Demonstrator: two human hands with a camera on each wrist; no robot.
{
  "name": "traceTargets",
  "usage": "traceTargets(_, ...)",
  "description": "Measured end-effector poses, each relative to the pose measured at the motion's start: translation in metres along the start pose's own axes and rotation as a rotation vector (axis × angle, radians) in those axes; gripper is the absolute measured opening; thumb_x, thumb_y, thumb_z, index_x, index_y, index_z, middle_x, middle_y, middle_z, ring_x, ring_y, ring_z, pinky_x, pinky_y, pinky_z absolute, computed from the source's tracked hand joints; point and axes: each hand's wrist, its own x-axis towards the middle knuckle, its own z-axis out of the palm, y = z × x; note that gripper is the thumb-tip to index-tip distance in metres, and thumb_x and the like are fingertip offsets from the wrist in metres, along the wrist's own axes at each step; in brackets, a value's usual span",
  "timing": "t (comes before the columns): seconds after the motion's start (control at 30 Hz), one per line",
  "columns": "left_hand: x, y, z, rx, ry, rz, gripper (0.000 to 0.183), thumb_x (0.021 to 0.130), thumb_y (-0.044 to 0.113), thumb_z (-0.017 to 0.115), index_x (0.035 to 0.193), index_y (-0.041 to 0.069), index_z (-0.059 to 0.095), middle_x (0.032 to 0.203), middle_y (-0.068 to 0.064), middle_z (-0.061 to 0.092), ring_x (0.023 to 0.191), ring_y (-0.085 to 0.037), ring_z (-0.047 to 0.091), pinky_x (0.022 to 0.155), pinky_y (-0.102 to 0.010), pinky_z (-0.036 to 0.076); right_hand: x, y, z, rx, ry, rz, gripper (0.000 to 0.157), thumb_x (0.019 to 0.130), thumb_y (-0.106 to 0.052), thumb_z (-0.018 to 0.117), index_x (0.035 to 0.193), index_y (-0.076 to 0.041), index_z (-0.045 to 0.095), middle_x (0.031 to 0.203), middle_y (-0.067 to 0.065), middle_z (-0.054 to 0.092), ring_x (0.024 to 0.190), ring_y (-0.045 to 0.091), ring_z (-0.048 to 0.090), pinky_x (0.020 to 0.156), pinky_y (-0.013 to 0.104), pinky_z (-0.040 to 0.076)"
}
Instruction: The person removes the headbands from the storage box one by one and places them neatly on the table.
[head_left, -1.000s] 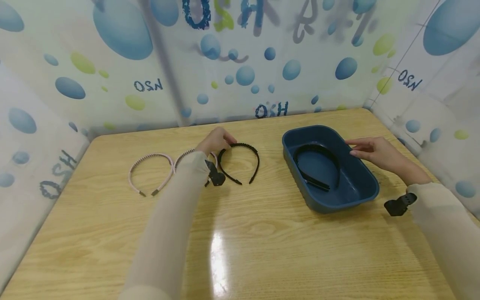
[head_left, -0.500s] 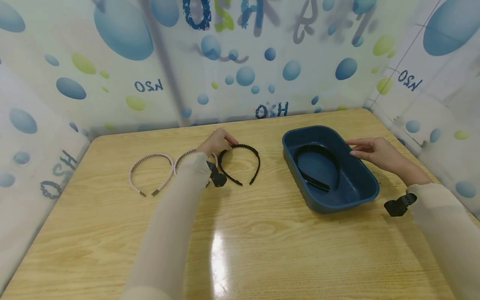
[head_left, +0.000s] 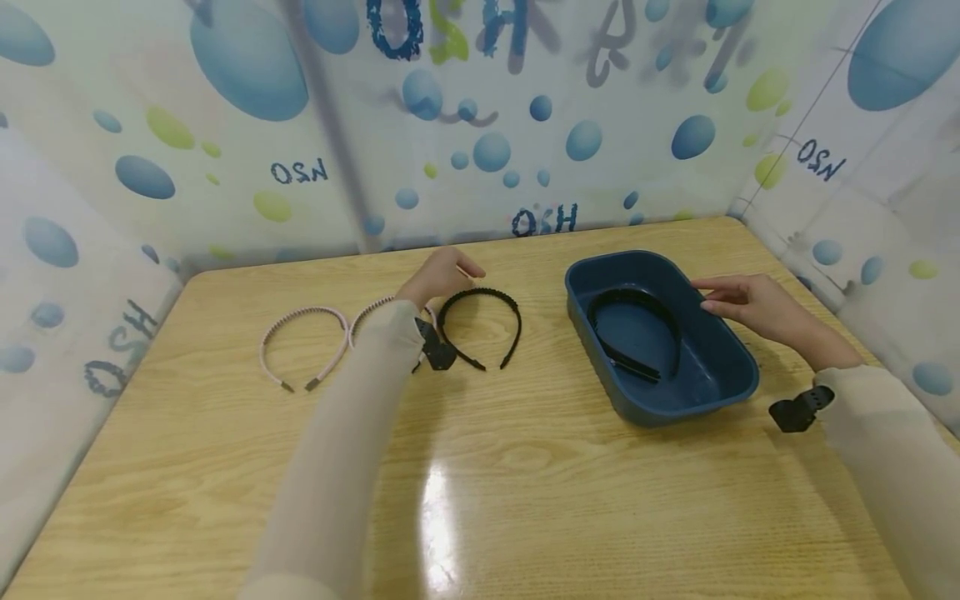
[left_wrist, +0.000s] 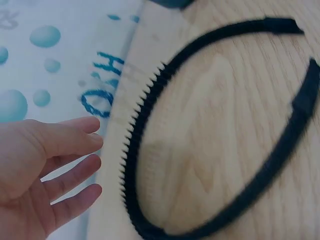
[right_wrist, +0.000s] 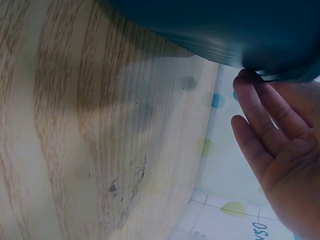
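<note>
A black ridged headband [head_left: 480, 291] lies on the table with its ends toward the person. My left hand [head_left: 438, 275] hovers at its far left curve, and the left wrist view shows loose fingers [left_wrist: 82, 172] apart from the headband with nothing between them. On the right stands a blue plastic basin [head_left: 622, 396] holding black headband pieces [head_left: 637, 296]. Fingertips of my right hand [head_left: 757, 308] touch the basin's right rim. From the right wrist view, its fingers [right_wrist: 255, 145] are fairly straight against the outer side, and the thumb is partly hidden.
Left of the black headband are two pale pink headbands, one [head_left: 300, 310] in full view and another [head_left: 367, 308] partly covered by the left sleeve [head_left: 337, 450]. The wooden table [head_left: 540, 508] meets a bubble-patterned backdrop [head_left: 491, 192] at its far edge.
My left hand has come off the black headband, lifting slightly up and away, its fingers now loosened. The right hand stays at the basin's rim.
</note>
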Motion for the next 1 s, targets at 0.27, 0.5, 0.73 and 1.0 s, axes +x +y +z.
traceTargets(0.27, 0.002, 0.028, 0.0, -0.037, -0.016, 0.117, 0.026, 0.088, -0.003, 0.055, 0.113, -0.003, 0.063, 0.116, -0.016, 0.06, 0.105, -0.027, 0.055, 0.085, -0.036, 0.047, 0.0, 0.0, -0.001, -0.003, -0.006, 0.028, 0.04, 0.093, -0.01, 0.054, 0.13, 0.004, 0.049, 0.106, 0.026, 0.061, 0.08, -0.003, 0.057, 0.067, 0.023, 0.049)
traceTargets(0.5, 0.0, 0.054, 0.004, -0.008, -0.033, 0.16, 0.027, 0.09, 0.0, 0.054, 0.116, 0.001, 0.062, 0.117, -0.012, 0.059, 0.103, -0.023, 0.056, 0.084, -0.033, 0.047, 0.0, 0.0, 0.0, 0.006, -0.005, 0.004, 0.04, 0.093, -0.008, 0.054, 0.129, 0.006, 0.048, 0.105, 0.027, 0.061, 0.078, -0.01, 0.052, 0.065, 0.016, 0.046)
traceTargets(0.73, 0.003, 0.073, 0.009, 0.027, -0.054, 0.216, 0.025, 0.09, 0.003, 0.056, 0.114, 0.004, 0.064, 0.111, -0.009, 0.062, 0.098, -0.02, 0.058, 0.081, -0.028, 0.048, 0.0, -0.002, 0.0, 0.006, 0.002, 0.029, 0.039, 0.093, -0.011, 0.055, 0.129, 0.003, 0.05, 0.104, 0.025, 0.062, 0.078, -0.01, 0.053, 0.067, 0.021, 0.048)
traceTargets(1.0, 0.007, 0.091, 0.017, 0.056, -0.078, 0.295, 0.025, 0.09, 0.003, 0.056, 0.113, 0.005, 0.064, 0.108, -0.009, 0.063, 0.095, -0.017, 0.061, 0.093, -0.029, 0.04, -0.001, 0.001, 0.0, 0.02, 0.009, -0.021, 0.04, 0.093, -0.012, 0.054, 0.129, 0.004, 0.05, 0.103, 0.026, 0.061, 0.079, -0.01, 0.053, 0.065, 0.015, 0.046)
